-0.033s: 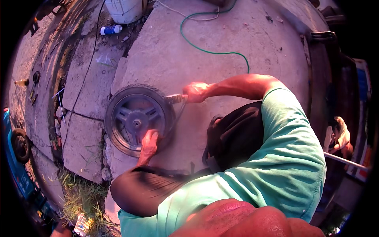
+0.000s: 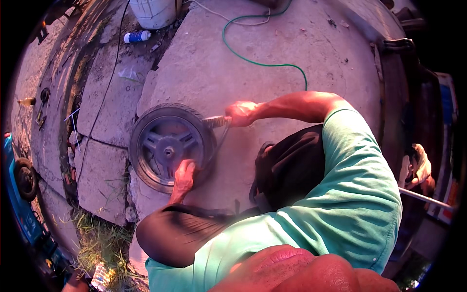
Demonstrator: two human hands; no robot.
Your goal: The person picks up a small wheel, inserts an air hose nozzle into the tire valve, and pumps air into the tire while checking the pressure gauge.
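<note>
A small wheel (image 2: 168, 146) with a black tyre and grey spokes lies flat on the concrete in front of me. My left hand (image 2: 184, 174) presses down on the tyre's near edge, its fingers curled over the rim. My right hand (image 2: 241, 113) is closed around the handle of a metal tyre lever (image 2: 216, 121). The lever's tip meets the tyre's right side. A thin bar runs down along that same edge of the tyre. My knees in dark trousers (image 2: 292, 165) are bent just behind the wheel.
A green hose (image 2: 262, 63) curls over the concrete slab behind. A white bucket (image 2: 155, 12) and a bottle (image 2: 136, 36) stand at the top. Grass (image 2: 97, 238) grows at the lower left, beside another wheel (image 2: 24, 180). Another person's hand (image 2: 416, 168) holds a rod (image 2: 423, 197) at the right.
</note>
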